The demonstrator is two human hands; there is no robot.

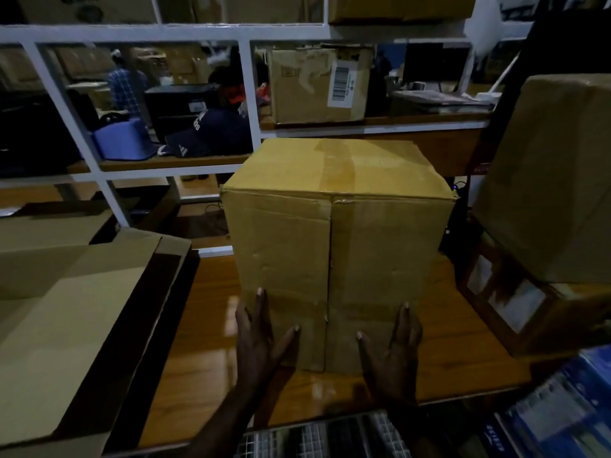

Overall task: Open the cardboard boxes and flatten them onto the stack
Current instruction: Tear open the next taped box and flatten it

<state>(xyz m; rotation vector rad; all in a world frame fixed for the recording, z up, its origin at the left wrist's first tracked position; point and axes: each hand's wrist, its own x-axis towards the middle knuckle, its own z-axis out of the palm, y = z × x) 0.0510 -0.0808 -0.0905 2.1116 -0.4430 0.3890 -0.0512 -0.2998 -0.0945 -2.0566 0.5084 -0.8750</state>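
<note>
Tall brown taped cardboard box (337,239) stands upright, still sealed, mid-way on the glossy wooden worktop (205,352); left hand (256,342) and right hand (395,350) lie flat against its near lower face, fingers straight, grasping nothing. Step judged: positioning the box before opening; next move calls for breaking the tape, then collapsing it onto the flattened tan cardboard stack (62,319) at left.

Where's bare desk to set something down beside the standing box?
Bare wood lies between the cardboard box and the flattened stack, and a narrower strip right of the box. Both hands, left hand and right hand, crowd the near face; stacked boxes crowd the right.
</note>
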